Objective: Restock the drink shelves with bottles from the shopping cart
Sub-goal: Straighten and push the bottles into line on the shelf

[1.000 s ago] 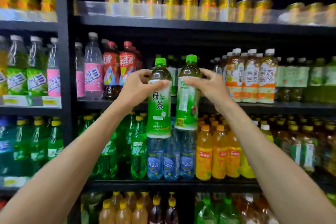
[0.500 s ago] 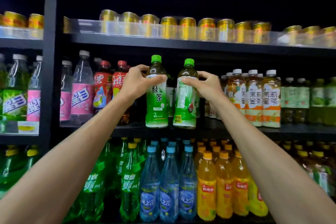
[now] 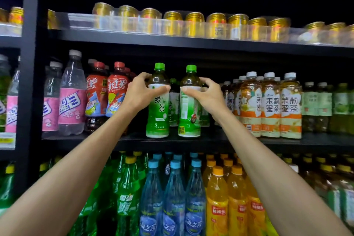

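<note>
Shelf (image 3: 239,141) carries red bottles (image 3: 107,97) and jasmine-tea bottles (image 3: 270,105).

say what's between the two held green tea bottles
Head view: a bare gap between the left bottle and right bottle; a rear bottle shows farther back.

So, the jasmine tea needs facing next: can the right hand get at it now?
Probably not yet: the right hand grips a green tea bottle; once freed, the jasmine tea bottles stand unblocked right beside it.
</note>
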